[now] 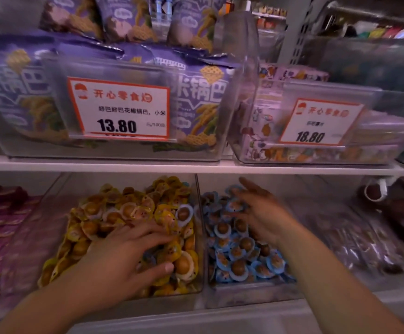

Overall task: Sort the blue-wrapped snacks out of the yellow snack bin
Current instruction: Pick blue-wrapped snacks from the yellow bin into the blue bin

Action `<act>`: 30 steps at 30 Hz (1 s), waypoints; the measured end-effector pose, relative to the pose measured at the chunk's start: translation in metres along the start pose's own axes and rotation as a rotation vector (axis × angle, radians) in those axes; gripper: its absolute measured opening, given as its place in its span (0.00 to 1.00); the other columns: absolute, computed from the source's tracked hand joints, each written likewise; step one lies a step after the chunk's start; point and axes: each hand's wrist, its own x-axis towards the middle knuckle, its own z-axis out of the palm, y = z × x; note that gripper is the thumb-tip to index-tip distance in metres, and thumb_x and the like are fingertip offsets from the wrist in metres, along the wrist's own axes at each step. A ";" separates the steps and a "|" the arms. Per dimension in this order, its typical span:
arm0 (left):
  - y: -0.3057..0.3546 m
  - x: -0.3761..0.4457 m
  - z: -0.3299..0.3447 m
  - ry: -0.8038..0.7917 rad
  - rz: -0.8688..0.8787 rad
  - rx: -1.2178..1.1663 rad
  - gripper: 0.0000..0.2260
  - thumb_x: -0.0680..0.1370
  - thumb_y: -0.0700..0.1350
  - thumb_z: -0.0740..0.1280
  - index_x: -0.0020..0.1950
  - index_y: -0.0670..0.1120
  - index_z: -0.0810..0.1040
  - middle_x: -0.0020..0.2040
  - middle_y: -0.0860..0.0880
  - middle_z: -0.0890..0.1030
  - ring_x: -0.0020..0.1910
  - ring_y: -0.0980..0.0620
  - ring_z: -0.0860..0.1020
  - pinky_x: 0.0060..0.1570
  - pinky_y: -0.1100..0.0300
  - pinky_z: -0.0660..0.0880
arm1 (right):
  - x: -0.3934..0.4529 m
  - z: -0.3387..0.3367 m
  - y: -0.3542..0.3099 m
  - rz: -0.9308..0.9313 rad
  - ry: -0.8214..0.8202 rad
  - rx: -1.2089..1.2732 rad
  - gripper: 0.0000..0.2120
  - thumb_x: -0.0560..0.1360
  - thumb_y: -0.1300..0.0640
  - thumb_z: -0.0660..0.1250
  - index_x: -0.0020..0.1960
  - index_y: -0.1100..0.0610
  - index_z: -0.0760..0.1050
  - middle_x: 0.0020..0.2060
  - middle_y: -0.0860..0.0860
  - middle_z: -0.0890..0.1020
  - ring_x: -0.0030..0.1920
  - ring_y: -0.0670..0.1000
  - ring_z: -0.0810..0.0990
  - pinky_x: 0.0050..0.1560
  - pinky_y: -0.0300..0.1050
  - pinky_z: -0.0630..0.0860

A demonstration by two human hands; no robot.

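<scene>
The left hand (126,255) lies palm down on the heap in the yellow snack bin (197,280), its fingers spread and lightly bent into the yellow-wrapped snacks (124,210), the thumb stretched out toward the bin's right wall; whether anything is pinched under the fingers cannot be told. One blue-wrapped snack (184,214) sits on top of the yellow heap near the bin's far right corner, just beyond the left fingertips, and a hint of blue shows under the hand by the thumb. The right hand (260,210) is over the neighbouring clear bin (251,297), fingers straight and loosely apart, resting on or just above the pile of blue snacks (239,256) there; it is blurred, and nothing is visibly held. A thin clear wall (199,213) divides the two bins, which stand side by side touching. A white shelf edge (196,168) runs close above the bins' back halves, leaving open room only toward the front. Both forearms reach in from the lower corners, angled inward. On the upper shelf stand clear bins of purple bags (196,104) with a price tag (118,108) reading 13.80 and another tag (319,122) reading 18.80
</scene>
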 end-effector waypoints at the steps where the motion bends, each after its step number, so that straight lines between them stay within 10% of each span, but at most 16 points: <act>1: -0.001 -0.001 0.002 -0.029 -0.009 0.017 0.27 0.70 0.79 0.53 0.67 0.74 0.66 0.69 0.71 0.65 0.68 0.65 0.67 0.67 0.57 0.69 | 0.005 -0.001 0.000 -0.053 0.054 -0.113 0.24 0.78 0.61 0.68 0.72 0.51 0.70 0.58 0.55 0.83 0.56 0.56 0.82 0.59 0.55 0.79; 7: -0.009 0.003 -0.005 -0.168 0.007 0.127 0.32 0.69 0.78 0.52 0.69 0.68 0.65 0.70 0.68 0.62 0.67 0.62 0.67 0.66 0.59 0.64 | -0.028 0.025 0.000 -0.323 0.163 -0.475 0.09 0.78 0.61 0.66 0.48 0.48 0.82 0.48 0.46 0.84 0.54 0.44 0.81 0.55 0.34 0.76; 11: -0.022 0.001 -0.016 -0.037 0.044 0.336 0.17 0.71 0.65 0.66 0.55 0.59 0.79 0.57 0.57 0.76 0.50 0.51 0.79 0.54 0.55 0.73 | -0.057 0.056 0.019 -0.516 -0.066 -0.590 0.10 0.78 0.56 0.66 0.58 0.47 0.79 0.53 0.42 0.80 0.54 0.36 0.78 0.52 0.25 0.71; 16: -0.048 0.008 -0.032 0.110 -0.213 0.502 0.17 0.74 0.58 0.68 0.61 0.54 0.79 0.60 0.50 0.79 0.56 0.42 0.78 0.65 0.46 0.67 | -0.063 0.067 0.037 -0.669 -0.089 -0.891 0.15 0.76 0.54 0.70 0.62 0.49 0.77 0.60 0.47 0.68 0.59 0.41 0.71 0.60 0.20 0.59; 23: -0.027 0.007 -0.033 0.196 -0.074 0.318 0.19 0.78 0.60 0.60 0.65 0.55 0.77 0.63 0.51 0.77 0.60 0.47 0.77 0.63 0.50 0.70 | -0.070 0.070 0.034 -0.864 -0.005 -1.037 0.16 0.75 0.57 0.68 0.62 0.51 0.78 0.62 0.49 0.71 0.64 0.48 0.72 0.63 0.38 0.68; 30: -0.010 0.002 -0.010 -0.247 -0.084 0.120 0.27 0.74 0.66 0.65 0.70 0.57 0.72 0.63 0.56 0.71 0.62 0.54 0.72 0.62 0.53 0.71 | -0.071 0.080 0.034 -0.896 -0.013 -1.062 0.14 0.74 0.63 0.70 0.59 0.55 0.81 0.59 0.50 0.76 0.63 0.50 0.72 0.63 0.40 0.68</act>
